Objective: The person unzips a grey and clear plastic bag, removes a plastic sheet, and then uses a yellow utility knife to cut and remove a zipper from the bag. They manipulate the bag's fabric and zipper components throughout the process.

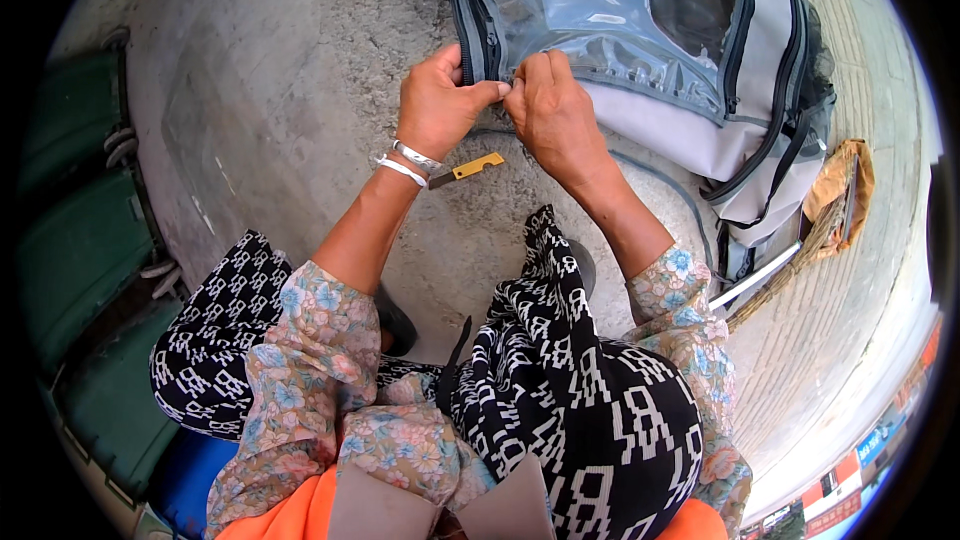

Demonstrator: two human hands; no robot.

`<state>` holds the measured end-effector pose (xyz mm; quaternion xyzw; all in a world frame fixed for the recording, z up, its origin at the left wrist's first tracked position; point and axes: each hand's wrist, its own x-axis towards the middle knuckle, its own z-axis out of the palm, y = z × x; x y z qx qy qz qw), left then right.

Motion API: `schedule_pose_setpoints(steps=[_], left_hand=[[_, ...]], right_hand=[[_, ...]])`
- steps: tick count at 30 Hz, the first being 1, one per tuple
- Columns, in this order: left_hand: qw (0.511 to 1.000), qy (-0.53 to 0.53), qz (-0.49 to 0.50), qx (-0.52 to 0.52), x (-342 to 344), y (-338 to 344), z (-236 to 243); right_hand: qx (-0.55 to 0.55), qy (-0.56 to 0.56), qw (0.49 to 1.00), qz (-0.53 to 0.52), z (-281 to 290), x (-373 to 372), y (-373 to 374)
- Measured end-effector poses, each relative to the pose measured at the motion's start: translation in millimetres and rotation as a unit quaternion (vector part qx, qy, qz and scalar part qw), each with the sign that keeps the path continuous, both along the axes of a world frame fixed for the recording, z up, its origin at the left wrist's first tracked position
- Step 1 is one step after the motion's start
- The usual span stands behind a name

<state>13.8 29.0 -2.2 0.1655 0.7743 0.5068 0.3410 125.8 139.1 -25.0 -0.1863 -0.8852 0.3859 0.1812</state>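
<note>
A grey fabric bag (655, 125) with a clear plastic panel and black zippers lies at the top of the view. My left hand (432, 105) grips the zippered edge (482, 40) at the bag's left corner, its thumb and fingertips closed on it. My right hand (548, 120) pinches at the same edge, close beside my left thumb; what exactly is between those fingertips is too small to make out. A utility knife (478, 166) with a yellow handle lies on the concrete ground below my hands. A thin dark cord (690, 210) runs along the ground beside the bag.
Green bins (85, 240) with wheels stand along the left, with a blue one (185, 485) at the lower left. A brown cloth item (845, 180) and a broom-like bundle (770, 295) with a pale rod lie at the right. My patterned knees frame the lower view.
</note>
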Motion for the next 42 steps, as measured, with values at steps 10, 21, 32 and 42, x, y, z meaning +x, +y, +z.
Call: schedule_pose_setpoints(steps=[10,21,32,42], left_hand=[[0.973,0.163,-0.124,-0.104,-20.2,-0.6,16.8],[0.997,-0.062,-0.052,-0.004,-19.2,-13.1,13.8],[0.997,0.038,-0.052,0.046,-8.4,-9.3,1.0],[0.946,0.128,-0.227,-0.191,-19.4,-1.2,35.9]], right_hand=[[0.053,-0.015,0.99,0.13,19.0,-9.5,31.1],[-0.116,0.048,0.986,0.108,8.9,2.3,39.3],[-0.178,-0.026,0.98,0.088,13.4,-4.0,33.7],[0.043,-0.058,0.966,0.247,47.3,-4.3,60.4]])
